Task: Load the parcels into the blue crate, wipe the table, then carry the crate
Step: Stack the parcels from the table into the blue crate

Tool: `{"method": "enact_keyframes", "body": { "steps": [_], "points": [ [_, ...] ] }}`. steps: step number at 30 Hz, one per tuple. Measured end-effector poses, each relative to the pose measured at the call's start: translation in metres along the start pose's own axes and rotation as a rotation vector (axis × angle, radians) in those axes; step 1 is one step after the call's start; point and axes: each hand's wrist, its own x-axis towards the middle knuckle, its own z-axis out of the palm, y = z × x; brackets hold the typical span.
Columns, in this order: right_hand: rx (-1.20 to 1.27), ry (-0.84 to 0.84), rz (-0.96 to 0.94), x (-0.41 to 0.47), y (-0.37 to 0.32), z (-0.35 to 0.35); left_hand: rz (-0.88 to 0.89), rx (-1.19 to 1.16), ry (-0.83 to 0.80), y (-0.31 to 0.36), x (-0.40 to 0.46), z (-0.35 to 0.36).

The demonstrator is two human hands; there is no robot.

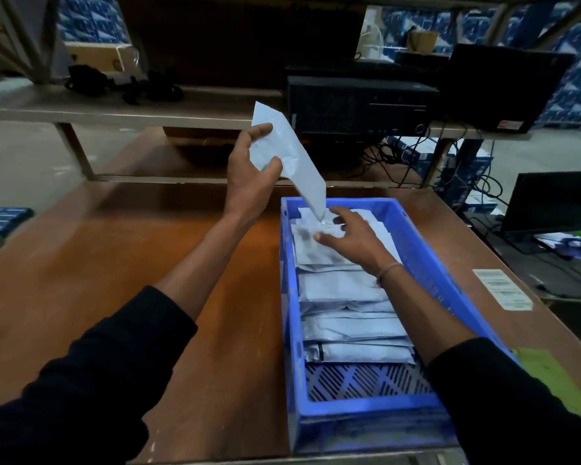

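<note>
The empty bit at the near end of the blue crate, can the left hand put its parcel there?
Probably yes. The left hand grips the parcel above the blue crate, and nothing covers the bare near end.

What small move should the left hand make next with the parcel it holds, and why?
Probably lower the parcel into the blue crate: the left hand holds it tilted with its lower end at the far stack, where the right hand rests.

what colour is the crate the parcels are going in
Blue crate, with a dark slotted floor; the head view shows it.
</note>
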Motion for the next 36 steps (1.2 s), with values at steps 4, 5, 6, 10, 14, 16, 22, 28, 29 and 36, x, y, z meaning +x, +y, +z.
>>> {"method": "enact_keyframes", "body": {
  "steps": [4,5,6,10,14,16,22,28,29,36],
  "points": [
    [0.891,-0.011,0.355,0.008,-0.023,0.001,-0.060,-0.093,0.009,-0.004,0.001,0.009],
    [1.047,0.013,0.422,0.009,-0.022,-0.002,-0.080,-0.115,0.007,-0.006,0.001,0.010],
    [1.144,0.024,0.442,0.010,-0.020,-0.006,-0.098,-0.132,-0.001,-0.009,-0.001,0.012],
    [1.077,0.114,0.352,0.015,-0.003,-0.025,-0.149,-0.114,-0.072,-0.022,-0.015,0.015],
    [0.656,0.279,0.221,0.008,0.023,-0.057,-0.159,0.204,-0.240,-0.036,-0.028,0.023],
    [0.371,0.314,0.115,0.003,0.041,-0.073,-0.115,0.427,-0.358,-0.040,-0.034,0.030],
    [-0.353,0.152,0.092,-0.002,0.070,-0.079,-0.066,0.956,-0.715,-0.042,-0.058,0.059],
    [-0.499,0.091,0.101,-0.005,0.081,-0.071,-0.054,1.295,-0.704,-0.038,-0.067,0.067],
    [-0.582,0.072,0.091,-0.007,0.082,-0.069,-0.030,1.345,-0.692,-0.038,-0.068,0.068],
    [-0.712,0.040,-0.167,-0.018,0.087,-0.053,0.101,1.346,-0.804,-0.050,-0.088,0.081]
  ]
}}
